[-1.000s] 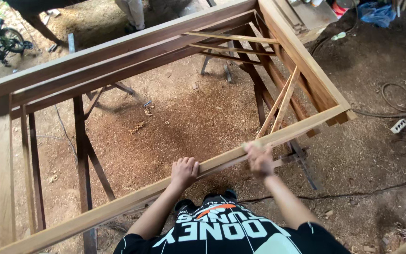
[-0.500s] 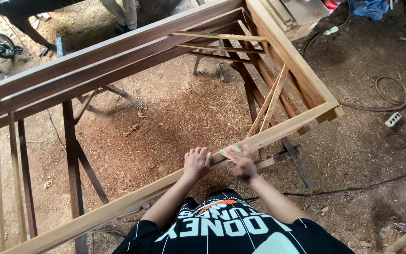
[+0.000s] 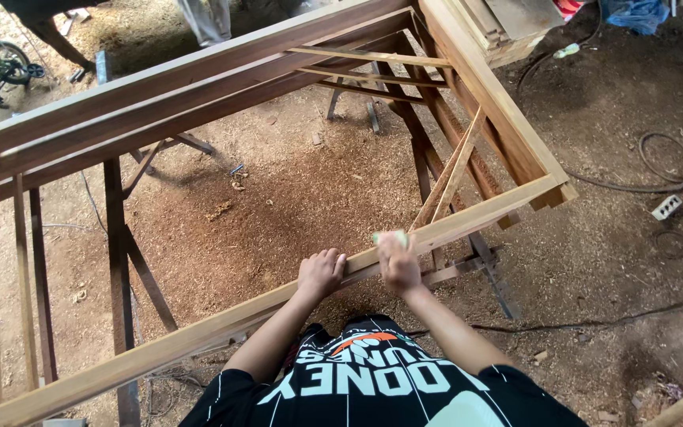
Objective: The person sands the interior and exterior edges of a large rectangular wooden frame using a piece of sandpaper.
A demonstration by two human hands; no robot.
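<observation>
While the left hand clamps the frame rail, right hand w/ fingers curled presses a pale pad; rail looks stiff, light, best gripped mid-span

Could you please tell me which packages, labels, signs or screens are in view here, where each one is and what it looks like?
No packages, signs or screens show.
Shirt print: bottom centre, on the person's black shirt; large white block letters with an orange mark above.
Blue bag or sheet: top right on the dirt floor; crumpled, no label visible.
White power strip: right, on the ground beside the coiled cable; small, rectangular, no readable label.
</observation>
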